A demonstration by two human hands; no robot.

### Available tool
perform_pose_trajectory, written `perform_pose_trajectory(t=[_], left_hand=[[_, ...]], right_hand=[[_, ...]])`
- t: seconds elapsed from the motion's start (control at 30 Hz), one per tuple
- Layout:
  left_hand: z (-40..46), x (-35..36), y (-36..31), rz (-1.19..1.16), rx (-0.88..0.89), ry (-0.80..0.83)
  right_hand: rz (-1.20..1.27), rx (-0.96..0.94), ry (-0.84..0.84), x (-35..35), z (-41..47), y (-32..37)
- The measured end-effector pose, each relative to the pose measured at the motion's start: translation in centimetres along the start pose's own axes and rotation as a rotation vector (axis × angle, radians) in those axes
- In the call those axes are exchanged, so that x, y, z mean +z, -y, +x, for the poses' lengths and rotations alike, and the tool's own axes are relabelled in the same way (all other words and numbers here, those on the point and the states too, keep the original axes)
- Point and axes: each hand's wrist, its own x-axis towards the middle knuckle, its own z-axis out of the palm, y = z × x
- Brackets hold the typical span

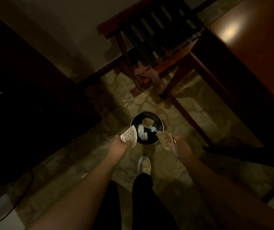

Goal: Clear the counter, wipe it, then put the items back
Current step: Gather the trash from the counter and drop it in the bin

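A round dark waste bin (159, 121) stands on the patterned floor below me, with paper scraps and a brown cup inside. My left hand (122, 143) grips a white paper cup with black print (129, 136), tilted over the bin's left rim. My right hand (177, 145) grips a brown paper cup (165, 138), tilted beside the bin's right rim. Both arms reach down from the bottom of the view.
A wooden counter or desk top (255, 47) runs along the right. A wooden slatted chair (151, 39) stands beyond the bin. Dark furniture (25, 97) fills the left. My white shoe (144, 164) is just behind the bin. A cable (16, 205) lies at bottom left.
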Motion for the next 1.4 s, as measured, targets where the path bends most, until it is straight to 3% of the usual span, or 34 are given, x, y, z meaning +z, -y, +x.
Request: perform_pose_trajectory(t=[0.27, 0.57, 0.73, 0.83, 1.0, 1.27, 1.4], left_hand=[[10.7, 6.5, 4.6, 0.103, -0.058, 0.064], [20.0, 12.0, 7.2, 0.0, -0.09, 0.083], [22.5, 13.5, 7.2, -0.049, -0.111, 0.091], [22.8, 13.5, 7.0, -0.096, -0.158, 0.107], [21.4, 12.3, 7.3, -0.059, -0.17, 0.132], [16.7, 7.2, 5.9, -0.026, -0.162, 0.131], [12.6, 3.2, 4.5, 0.114, -0.098, 0.116]], right_hand=[[-0.092, 0.079, 0.073, 5.8, 9.8, -2.9], [-0.19, 0.009, 0.073, 11.2, 18.8, -4.9], [-0.288, -0.073, -0.036, 13.1, 21.1, -5.5], [-0.303, -0.156, -0.003, 13.4, 21.2, -5.9], [-0.46, -0.136, 0.137, 13.2, 19.4, -6.4], [-0.369, -0.135, 0.168, 9.9, 14.6, -3.0], [-0.429, -0.145, 0.19, 7.5, 10.2, -1.0]])
